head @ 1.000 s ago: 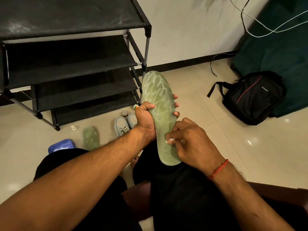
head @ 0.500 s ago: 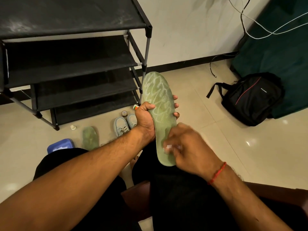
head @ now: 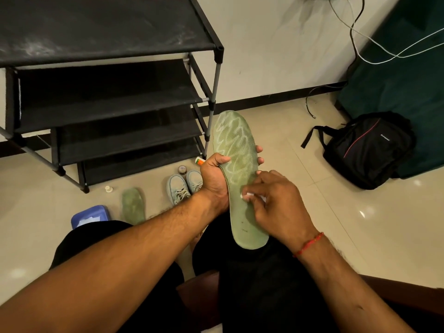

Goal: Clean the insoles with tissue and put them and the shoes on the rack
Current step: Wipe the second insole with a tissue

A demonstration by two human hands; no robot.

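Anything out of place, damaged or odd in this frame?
Nothing damaged or spilled. The held insole has whitish streaks up top and dark specks near the heel; the rack's top shelf shows pale dusty smears. The second insole lies on the floor beside the shoes.

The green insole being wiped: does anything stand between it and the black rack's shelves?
Nothing visible does. The left hand grips the insole just right of the rack's open front; the shoes sit lower, on the floor.

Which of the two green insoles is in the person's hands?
The raised insole, gripped by the left hand while the right hand pinches tissue against it. The other insole lies on the floor beside the shoes, untouched.
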